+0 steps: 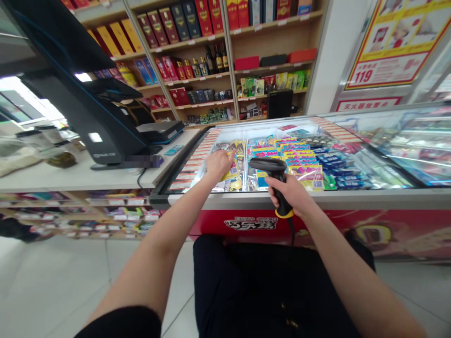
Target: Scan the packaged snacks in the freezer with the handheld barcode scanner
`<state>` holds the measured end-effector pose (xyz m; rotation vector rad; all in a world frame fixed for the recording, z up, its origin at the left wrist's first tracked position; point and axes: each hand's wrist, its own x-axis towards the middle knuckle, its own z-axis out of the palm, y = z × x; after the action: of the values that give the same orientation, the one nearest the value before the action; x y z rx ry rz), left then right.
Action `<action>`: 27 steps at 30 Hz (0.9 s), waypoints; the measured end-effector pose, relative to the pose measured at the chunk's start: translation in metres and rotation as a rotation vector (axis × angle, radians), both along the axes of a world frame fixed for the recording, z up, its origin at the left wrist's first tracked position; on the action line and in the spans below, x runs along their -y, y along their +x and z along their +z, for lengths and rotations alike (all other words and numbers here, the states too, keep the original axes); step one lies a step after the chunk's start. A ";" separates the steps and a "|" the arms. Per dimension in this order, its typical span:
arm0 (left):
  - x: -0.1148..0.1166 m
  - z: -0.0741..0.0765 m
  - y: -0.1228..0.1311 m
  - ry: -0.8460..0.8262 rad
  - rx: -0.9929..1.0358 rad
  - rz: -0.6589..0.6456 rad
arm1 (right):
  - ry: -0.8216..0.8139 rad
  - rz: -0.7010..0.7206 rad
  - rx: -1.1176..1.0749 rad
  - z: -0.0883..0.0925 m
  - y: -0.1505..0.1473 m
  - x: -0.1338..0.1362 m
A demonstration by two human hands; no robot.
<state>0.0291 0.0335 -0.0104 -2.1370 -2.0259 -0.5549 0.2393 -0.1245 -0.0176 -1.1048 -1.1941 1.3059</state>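
My left hand (219, 164) reaches down over the left compartment of the chest freezer (225, 199). Its fingers are curled around a yellow packet (232, 172), most of which the hand hides. More yellow and silvery packets (237, 148) lie around it. In my right hand (292, 191) is a black handheld barcode scanner (278, 180), gripped by its handle, its head pointing left. A yellow ring circles the handle's base, and a cable hangs from it. Behind the scanner lie rows of pink, yellow and blue packets (299, 162).
To the left, a counter (141, 176) carries a black checkout terminal (102, 122). Shelves (225, 35) of boxes and bottles stand behind the freezer. Further right is a second glass-topped freezer section (412, 145). Snack shelves (116, 211) run below the counter.
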 end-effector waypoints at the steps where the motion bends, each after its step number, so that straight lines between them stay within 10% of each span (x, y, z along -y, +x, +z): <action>1: 0.009 -0.004 0.001 0.028 0.001 -0.010 | 0.002 0.001 0.000 0.001 -0.001 0.002; 12: 0.039 -0.023 -0.013 0.101 0.101 -0.029 | -0.018 -0.026 0.049 -0.005 -0.011 -0.001; 16: 0.047 -0.022 -0.036 -0.039 0.240 0.178 | -0.024 -0.045 0.049 -0.012 -0.014 -0.007; 27: 0.056 -0.009 -0.052 -0.336 0.197 0.114 | -0.068 -0.045 0.087 -0.023 -0.023 -0.013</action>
<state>-0.0229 -0.0224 -0.0193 -2.1970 -2.4860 -0.4513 0.2166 -0.1111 -0.0405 -1.2419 -1.1890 1.2838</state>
